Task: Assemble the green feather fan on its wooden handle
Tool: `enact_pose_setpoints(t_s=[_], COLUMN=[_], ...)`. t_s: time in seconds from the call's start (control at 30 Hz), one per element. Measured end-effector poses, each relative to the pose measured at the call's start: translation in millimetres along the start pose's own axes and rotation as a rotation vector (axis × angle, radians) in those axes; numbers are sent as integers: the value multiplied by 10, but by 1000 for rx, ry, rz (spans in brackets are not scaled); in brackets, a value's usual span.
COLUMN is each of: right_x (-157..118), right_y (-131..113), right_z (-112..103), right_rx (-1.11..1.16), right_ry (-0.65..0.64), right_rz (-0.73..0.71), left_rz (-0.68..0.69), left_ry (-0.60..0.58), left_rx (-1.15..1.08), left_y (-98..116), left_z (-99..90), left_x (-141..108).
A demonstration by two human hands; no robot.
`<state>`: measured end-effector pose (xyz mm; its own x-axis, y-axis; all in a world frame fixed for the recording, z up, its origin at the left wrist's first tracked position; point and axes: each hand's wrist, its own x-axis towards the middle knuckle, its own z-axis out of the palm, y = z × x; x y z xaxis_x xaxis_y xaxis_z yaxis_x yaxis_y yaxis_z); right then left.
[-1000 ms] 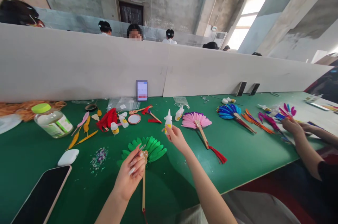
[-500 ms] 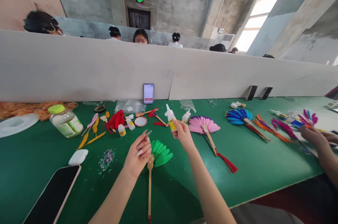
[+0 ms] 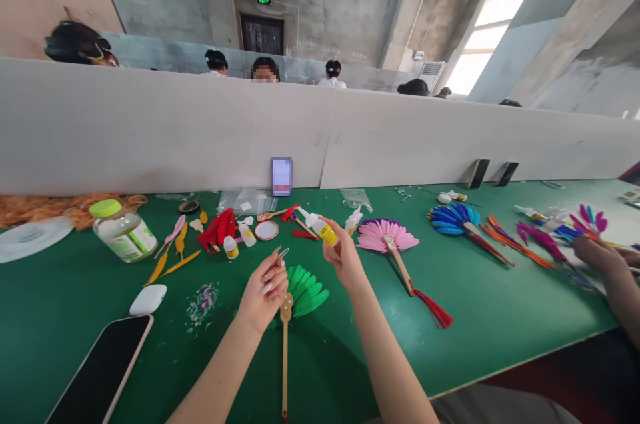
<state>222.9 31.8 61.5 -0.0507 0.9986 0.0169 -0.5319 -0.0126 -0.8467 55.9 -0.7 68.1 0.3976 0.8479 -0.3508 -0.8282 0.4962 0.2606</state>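
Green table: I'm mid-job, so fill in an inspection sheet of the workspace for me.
Surface: green table, sequins scattered left of the green fan.
Job's things: green fan lies flat, partly behind the left hand; pink fan to its right.
Clutter: phone, white case, jar, red feathers.
Hands: left holds a metal tool; right hand holds a tilted bottle.
Cables: nothing seen at the hands.
Surroundings: white partition behind; co-worker's hand at far right.

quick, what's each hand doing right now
left: closed on slim metal tweezers
right: closed on a white glue bottle with yellow label
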Motion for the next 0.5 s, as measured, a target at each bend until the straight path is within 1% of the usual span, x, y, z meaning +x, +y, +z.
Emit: enact_pose_setpoints(t_s=[0.1, 0.2, 0.27, 0.4, 0.5], right_x=[58, 92, 96, 85, 91], right_y=[75, 157, 212, 309, 364], right_z=[-54, -95, -115, -157, -206], right_rx=[250, 398, 422, 334, 321], right_ry=[-92, -168, -176, -143, -145], right_rz=[102, 167, 169, 119, 125], left_rz=[-1, -10, -8, 5, 9], left_ry=[-8, 5, 16, 38, 60], left_rx=[-5, -16, -29, -37, -35], left_y=[9, 16, 19, 20, 16], left_z=[-20, -63, -100, -165, -196], left_x=[18, 39, 53, 77, 95])
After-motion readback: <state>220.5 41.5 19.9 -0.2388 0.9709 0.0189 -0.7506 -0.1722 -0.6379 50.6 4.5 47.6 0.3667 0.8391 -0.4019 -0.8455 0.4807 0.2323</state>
